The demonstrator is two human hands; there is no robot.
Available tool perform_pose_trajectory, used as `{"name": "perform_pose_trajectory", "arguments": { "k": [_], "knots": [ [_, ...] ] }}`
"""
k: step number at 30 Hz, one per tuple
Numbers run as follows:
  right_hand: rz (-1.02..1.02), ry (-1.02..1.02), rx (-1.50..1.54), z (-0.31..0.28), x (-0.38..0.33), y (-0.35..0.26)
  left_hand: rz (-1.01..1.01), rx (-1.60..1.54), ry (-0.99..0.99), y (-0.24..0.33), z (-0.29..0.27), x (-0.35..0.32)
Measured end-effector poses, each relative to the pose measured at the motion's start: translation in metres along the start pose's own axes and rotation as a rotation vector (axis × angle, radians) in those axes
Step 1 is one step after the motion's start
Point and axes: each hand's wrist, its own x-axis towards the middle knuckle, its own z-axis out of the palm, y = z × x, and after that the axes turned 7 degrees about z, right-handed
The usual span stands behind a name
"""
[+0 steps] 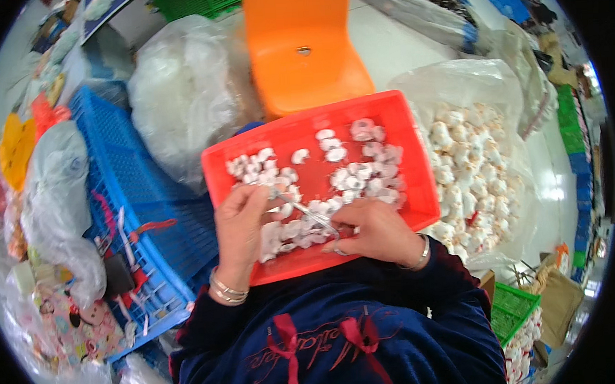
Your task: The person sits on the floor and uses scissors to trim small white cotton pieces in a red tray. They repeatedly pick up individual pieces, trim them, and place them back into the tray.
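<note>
A red plastic basket (417, 165) lies before me, with many small white fluffy pieces (352, 179) in it, some of them rounded and clustered. Over its near side, my right hand (372, 229) is closed round a slim silver metal tool (316, 218) with finger loops, like scissors or forceps. The tool's tip points up and left to my left hand (242, 213). The fingertips of that hand are pinched together at the tip; whatever they hold is too small to name. Both hands are above the white pieces.
An orange chair (304, 60) stands beyond the basket. To the right lies a clear bag (468, 79) of white and tan fluffy pieces. A blue crate (147, 193) is on the left, near a bulging plastic bag (184, 87). A green crate (514, 310) sits at lower right.
</note>
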Motion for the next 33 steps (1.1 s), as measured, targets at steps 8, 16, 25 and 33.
{"name": "perform_pose_trajectory", "arguments": {
  "k": [8,16,25,33],
  "knots": [
    [-0.016,0.025,0.02,0.005,0.0,0.005,-0.037,-0.032,-0.086,-0.004,0.001,0.0],
    [0.017,-0.004,0.036,-0.003,-0.001,0.004,-0.005,-0.108,-0.045,0.001,0.006,-0.001],
    [0.042,0.015,0.137,-0.019,0.015,0.009,-0.069,-0.072,-0.117,0.014,0.035,0.024],
    [0.217,-0.139,0.123,-0.049,0.028,0.044,-0.246,0.282,-0.219,0.002,0.055,0.069]
  ]
}}
